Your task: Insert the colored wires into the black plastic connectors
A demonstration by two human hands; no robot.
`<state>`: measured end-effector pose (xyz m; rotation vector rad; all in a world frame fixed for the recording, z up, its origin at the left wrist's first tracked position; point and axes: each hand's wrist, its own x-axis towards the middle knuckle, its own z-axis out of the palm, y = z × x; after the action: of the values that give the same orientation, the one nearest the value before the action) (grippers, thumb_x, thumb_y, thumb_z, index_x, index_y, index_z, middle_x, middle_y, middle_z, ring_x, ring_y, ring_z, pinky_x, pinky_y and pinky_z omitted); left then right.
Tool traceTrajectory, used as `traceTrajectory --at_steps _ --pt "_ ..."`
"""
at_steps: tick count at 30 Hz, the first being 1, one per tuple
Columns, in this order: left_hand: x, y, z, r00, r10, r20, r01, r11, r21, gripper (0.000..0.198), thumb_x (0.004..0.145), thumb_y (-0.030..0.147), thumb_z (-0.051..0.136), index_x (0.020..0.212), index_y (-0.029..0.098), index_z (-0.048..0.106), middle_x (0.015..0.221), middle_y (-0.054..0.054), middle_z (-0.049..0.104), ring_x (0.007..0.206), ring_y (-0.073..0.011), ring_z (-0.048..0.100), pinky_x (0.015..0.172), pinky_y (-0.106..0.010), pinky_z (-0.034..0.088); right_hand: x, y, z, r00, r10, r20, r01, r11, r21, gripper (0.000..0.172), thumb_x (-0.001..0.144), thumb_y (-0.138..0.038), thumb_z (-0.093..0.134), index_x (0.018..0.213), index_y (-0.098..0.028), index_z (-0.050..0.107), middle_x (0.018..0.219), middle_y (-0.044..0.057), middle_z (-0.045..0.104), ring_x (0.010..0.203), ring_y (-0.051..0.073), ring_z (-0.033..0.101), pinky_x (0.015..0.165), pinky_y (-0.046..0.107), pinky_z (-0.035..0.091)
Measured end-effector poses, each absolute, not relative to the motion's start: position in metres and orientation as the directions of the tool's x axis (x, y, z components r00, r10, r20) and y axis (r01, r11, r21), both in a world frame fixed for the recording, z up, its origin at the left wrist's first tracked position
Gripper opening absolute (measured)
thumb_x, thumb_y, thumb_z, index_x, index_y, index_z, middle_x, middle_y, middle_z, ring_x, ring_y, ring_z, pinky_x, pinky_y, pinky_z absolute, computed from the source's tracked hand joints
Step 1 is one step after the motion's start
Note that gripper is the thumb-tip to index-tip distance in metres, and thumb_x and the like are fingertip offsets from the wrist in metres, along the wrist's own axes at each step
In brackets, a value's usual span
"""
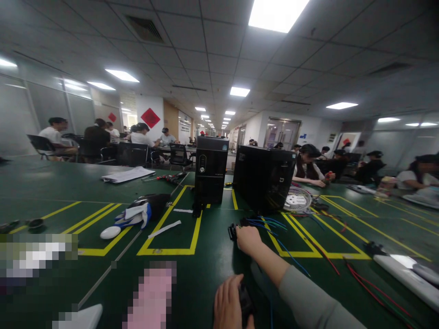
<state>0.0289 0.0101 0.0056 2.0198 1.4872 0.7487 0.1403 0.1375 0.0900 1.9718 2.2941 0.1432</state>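
1. Near the middle of the green table [202, 279], my right hand [248, 239] has its fingers clamped on a black part [232, 232], which pokes out to their left.
2. I judge that part light and stiff, probably plastic; any thin edges could snap, so its solid body is the place to pinch.
3. Nearer me, my left hand [228, 299] curves round a dark block [245, 297], fingers together along its left; whether they press tight I cannot tell. It looks smooth and may slip, so I would take it by the sides.
4. Just right of my right hand lie blue wires [270, 223], bendy and light, I expect.
5. Yellow tape [178, 252] marks the tabletop. Two black cases [211, 171] stand farther back, with a glove [139, 214] to their left and a white grille [297, 199] to their right.
6. Beyond, people [140, 137] sit under bright ceiling lights [240, 91].
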Motion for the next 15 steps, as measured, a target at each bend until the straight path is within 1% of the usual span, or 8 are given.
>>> traceTrajectory --at_steps 2,4,7,8,10,11,13,15 --pt "0.029 0.012 0.004 0.247 0.959 0.137 0.671 -0.271 0.691 0.081 0.053 0.005 0.055 0.133 0.014 0.047 0.136 -0.012 0.051 0.126 -0.0303 0.043 0.107 -0.038 0.029 0.142 0.131 0.093 -0.138 0.99 0.032 0.982 0.133 0.131 0.031 0.092 -0.031 0.058 0.12 -0.016 0.055 0.119 0.009 0.058 0.098 0.023 0.061 0.081 0.043 0.052" --pt "0.03 0.013 0.002 0.237 0.961 0.144 0.661 -0.268 0.701 0.083 0.052 0.004 0.055 0.134 0.013 0.045 0.137 -0.013 0.051 0.126 -0.0308 0.044 0.106 -0.038 0.031 0.144 0.119 0.097 -0.17 0.982 0.086 0.982 0.161 0.101 0.038 0.093 -0.027 0.056 0.129 -0.019 0.049 0.127 0.011 0.053 0.107 0.027 0.056 0.086 0.047 0.049" --pt "0.03 0.014 -0.004 0.189 0.968 0.167 0.646 -0.251 0.721 0.087 0.051 0.004 0.054 0.137 0.01 0.041 0.141 -0.016 0.045 0.129 -0.0326 0.04 0.108 -0.04 0.031 0.15 0.091 0.102 -0.325 0.94 0.102 0.946 0.324 0.021 0.054 0.088 -0.015 0.052 0.14 -0.021 0.04 0.133 0.015 0.049 0.121 0.031 0.044 0.095 0.048 0.039" --pt "0.03 0.015 -0.006 0.165 0.968 0.188 0.643 -0.25 0.724 0.088 0.052 0.004 0.054 0.138 0.01 0.039 0.143 -0.016 0.042 0.131 -0.0328 0.038 0.109 -0.041 0.03 0.154 0.08 0.102 -0.4 0.913 0.081 0.915 0.403 -0.017 0.056 0.084 -0.013 0.053 0.139 -0.023 0.043 0.131 0.012 0.052 0.122 0.029 0.044 0.097 0.044 0.038" --pt "0.029 0.016 -0.011 0.108 0.964 0.242 0.645 -0.253 0.721 0.085 0.055 0.004 0.053 0.139 0.01 0.037 0.147 -0.016 0.037 0.135 -0.0315 0.034 0.111 -0.041 0.028 0.162 0.059 0.1 -0.566 0.825 0.004 0.82 0.563 -0.107 0.056 0.074 -0.017 0.061 0.128 -0.03 0.054 0.121 0.002 0.061 0.115 0.022 0.051 0.096 0.031 0.04" --pt "0.029 0.016 -0.014 0.078 0.96 0.269 0.651 -0.253 0.716 0.081 0.059 0.004 0.052 0.139 0.01 0.038 0.148 -0.016 0.036 0.136 -0.0302 0.033 0.111 -0.041 0.028 0.166 0.05 0.097 -0.639 0.768 -0.03 0.761 0.627 -0.166 0.058 0.069 -0.02 0.066 0.126 -0.031 0.056 0.119 0.0 0.062 0.113 0.021 0.053 0.096 0.028 0.04" --pt "0.028 0.017 -0.017 0.025 0.953 0.303 0.668 -0.241 0.704 0.069 0.069 0.004 0.047 0.137 0.008 0.039 0.149 -0.017 0.035 0.137 -0.0275 0.032 0.111 -0.041 0.029 0.174 0.038 0.089 -0.762 0.646 -0.047 0.622 0.711 -0.328 0.069 0.065 -0.026 0.069 0.132 -0.027 0.051 0.126 0.003 0.059 0.116 0.023 0.052 0.099 0.029 0.039" --pt "0.027 0.018 -0.018 -0.005 0.953 0.302 0.683 -0.217 0.698 0.059 0.077 0.003 0.038 0.136 0.009 0.041 0.149 -0.016 0.035 0.136 -0.025 0.035 0.11 -0.041 0.03 0.177 0.034 0.082 -0.8 0.6 -0.011 0.548 0.723 -0.42 0.073 0.067 -0.031 0.07 0.136 -0.023 0.047 0.131 0.008 0.055 0.121 0.026 0.049 0.102 0.035 0.035"
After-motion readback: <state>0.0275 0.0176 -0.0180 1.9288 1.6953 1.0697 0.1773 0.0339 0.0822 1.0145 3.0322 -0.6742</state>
